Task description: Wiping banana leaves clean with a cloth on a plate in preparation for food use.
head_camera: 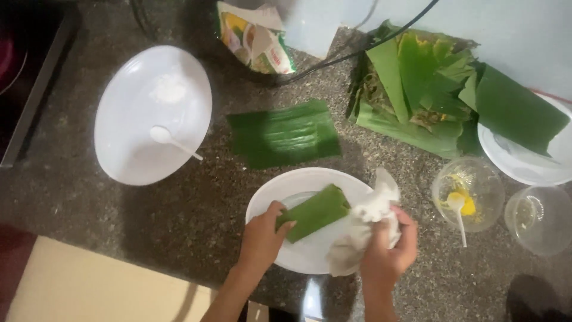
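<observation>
A folded green banana-leaf parcel (314, 212), probably soft and light, is being pinched at its end by the left hand (262, 238); a crumpled white cloth (369, 223) is being gripped by the right hand (390, 250).

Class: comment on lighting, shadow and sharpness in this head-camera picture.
Head view: dim, soft overall; a shadow band crosses the flat leaf; the big white bowl is bright and washed out; the corners go dark; the right hand with its cloth looks slightly blurred.
</observation>
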